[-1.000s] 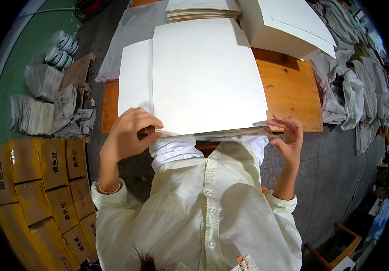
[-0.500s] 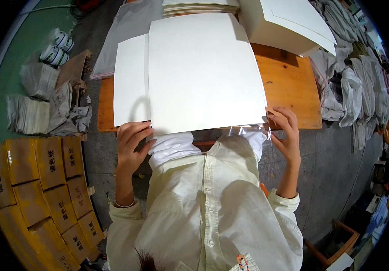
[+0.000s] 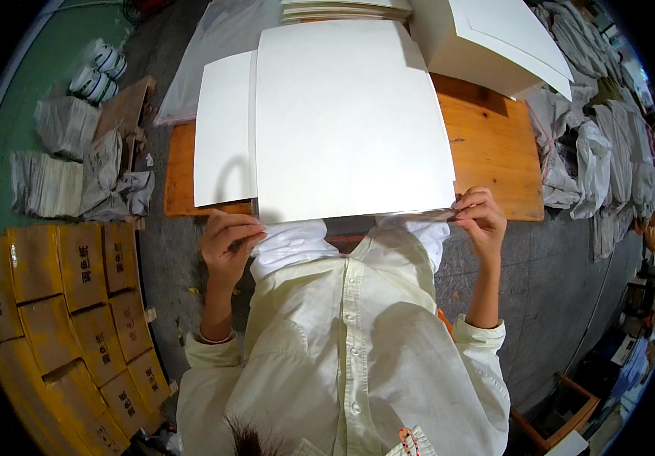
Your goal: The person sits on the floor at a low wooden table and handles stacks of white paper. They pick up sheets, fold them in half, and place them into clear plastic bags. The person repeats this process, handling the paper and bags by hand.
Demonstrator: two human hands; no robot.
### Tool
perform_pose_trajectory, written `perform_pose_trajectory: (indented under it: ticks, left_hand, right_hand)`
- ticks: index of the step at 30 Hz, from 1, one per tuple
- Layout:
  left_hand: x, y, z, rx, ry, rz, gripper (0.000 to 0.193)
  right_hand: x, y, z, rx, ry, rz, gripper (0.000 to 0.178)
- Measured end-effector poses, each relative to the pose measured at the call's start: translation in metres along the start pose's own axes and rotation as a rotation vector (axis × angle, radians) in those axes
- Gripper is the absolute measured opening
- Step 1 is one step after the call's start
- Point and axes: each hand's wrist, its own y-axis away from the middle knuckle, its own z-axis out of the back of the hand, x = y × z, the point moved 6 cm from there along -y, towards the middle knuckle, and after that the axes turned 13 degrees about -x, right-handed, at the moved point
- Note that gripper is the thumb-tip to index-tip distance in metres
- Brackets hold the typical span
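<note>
A large white sheet or board (image 3: 354, 114) lies flat on the wooden table (image 3: 495, 171), and its near edge reaches past the table's front. Along that edge shows a strip of clear plastic film (image 3: 419, 216), seemingly the mouth of a bag around the sheet. At the near left corner, the fingers of my left hand (image 3: 227, 242) are pinched on the film. My right hand (image 3: 485, 220) pinches the film at the near right corner, thumb against fingers. Partly under the big sheet, a second white sheet (image 3: 225, 137) sticks out to the left.
A stack of white sheets (image 3: 346, 11) stands at the back, with a taller white stack (image 3: 487, 45) to its right. Clear plastic bags (image 3: 232, 34) lie back left. Taped cartons (image 3: 88, 304) fill the lower left floor. Grey sacks (image 3: 609, 144) are heaped at right.
My right hand's fingers, spread near the corner before, have closed on the film. The loose film at the front edge is now drawn straighter. My left hand has shifted slightly right.
</note>
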Motion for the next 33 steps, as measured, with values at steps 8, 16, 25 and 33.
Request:
perform_pose_trajectory:
  ticks: [8,16,25,33]
  left_hand:
    - [0.004,0.006,-0.007,-0.042,0.147,0.137,0.010]
    - [0.017,0.020,-0.008,-0.203,-0.005,0.529,0.007]
    - [-0.011,-0.007,-0.011,-0.264,-0.418,0.246,0.011]
    - [-0.008,-0.022,-0.015,-0.238,-0.505,0.223,0.010]
  right_hand:
    - [-0.006,0.001,-0.003,-0.052,-0.120,-0.021,0.009]
    - [-0.022,0.010,-0.004,-0.170,-0.206,-0.379,0.005]
    - [-0.012,0.007,-0.016,-0.343,-0.036,-0.651,0.009]
    - [-0.009,-0.002,-0.024,-0.386,0.113,-0.595,0.010]
